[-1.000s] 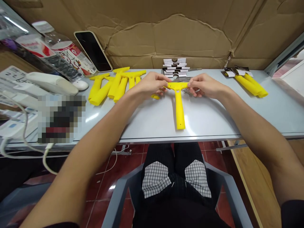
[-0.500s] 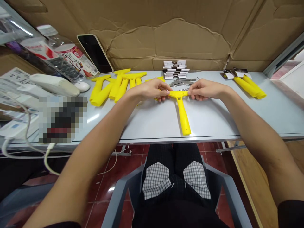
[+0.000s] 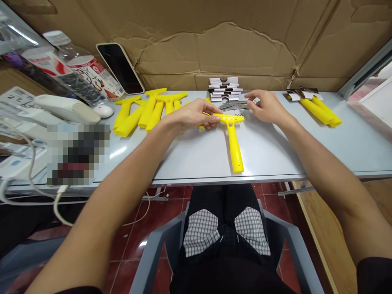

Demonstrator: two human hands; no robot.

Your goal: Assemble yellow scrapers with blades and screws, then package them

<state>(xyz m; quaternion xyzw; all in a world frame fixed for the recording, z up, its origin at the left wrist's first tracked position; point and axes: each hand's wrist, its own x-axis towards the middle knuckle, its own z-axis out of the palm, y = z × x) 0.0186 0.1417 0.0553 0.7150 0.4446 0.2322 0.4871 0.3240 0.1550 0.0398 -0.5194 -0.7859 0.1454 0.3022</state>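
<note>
My left hand (image 3: 200,114) pinches the left end of a yellow T-shaped scraper's head (image 3: 228,118). The scraper's handle (image 3: 235,151) points toward me on the table. Just past the head, my right hand (image 3: 265,106) is off the scraper, its thumb and fingers apart beside thin metal blades (image 3: 234,106). Nothing shows between those fingers, though the far fingertips are partly hidden. Small metal pieces lie behind the scraper head, too small to name. Behind the blades is a stack of folded white and black cards (image 3: 224,87).
Several yellow scrapers (image 3: 150,108) lie to the left; two carded ones (image 3: 321,110) lie right. A phone (image 3: 121,67) leans on the cardboard wall (image 3: 245,49). Bottles (image 3: 92,75), a white device (image 3: 67,108) and cables (image 3: 33,163) crowd the left side.
My right hand has let go of the scraper head's right end and moved away from me, up beside the blades. The left hand keeps its hold.
</note>
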